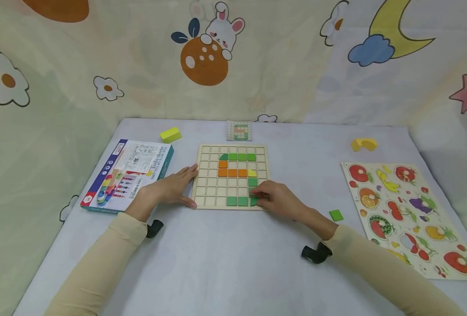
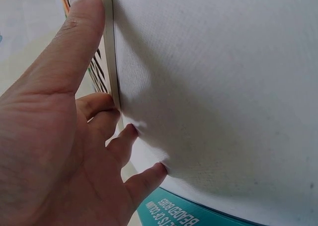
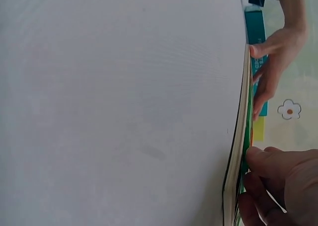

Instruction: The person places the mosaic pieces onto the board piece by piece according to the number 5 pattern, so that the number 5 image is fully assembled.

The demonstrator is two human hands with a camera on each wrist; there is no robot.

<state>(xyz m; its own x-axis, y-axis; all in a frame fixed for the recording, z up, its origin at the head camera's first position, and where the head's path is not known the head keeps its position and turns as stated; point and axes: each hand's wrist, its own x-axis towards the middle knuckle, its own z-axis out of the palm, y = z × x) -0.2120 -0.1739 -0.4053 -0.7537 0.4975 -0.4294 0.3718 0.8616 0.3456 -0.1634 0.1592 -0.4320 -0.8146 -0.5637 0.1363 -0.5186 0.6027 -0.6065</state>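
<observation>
A light wooden grid board [image 1: 209,188] lies mid-table with green, orange and yellow tiles set in its squares, among them orange tiles [image 1: 232,173] and a yellow tile [image 1: 252,173]. My left hand [image 1: 171,186] rests along the board's left edge, thumb and fingers spread and fairly straight. The fingers of my right hand [image 1: 278,198] are bent at the board's lower right corner, pinching a green tile [image 1: 253,201] there. Those fingers partly cover the tile and the square above it. In the right wrist view, the thumb [image 3: 268,161] touches the green strip on the board.
A small pattern card [image 1: 239,131] lies behind the board. A boxed set [image 1: 138,158] is at left, a yellow block [image 1: 171,134] behind it. At right are a loose green tile [image 1: 336,215], a yellow arch block [image 1: 363,144] and a fruit-picture board [image 1: 409,210].
</observation>
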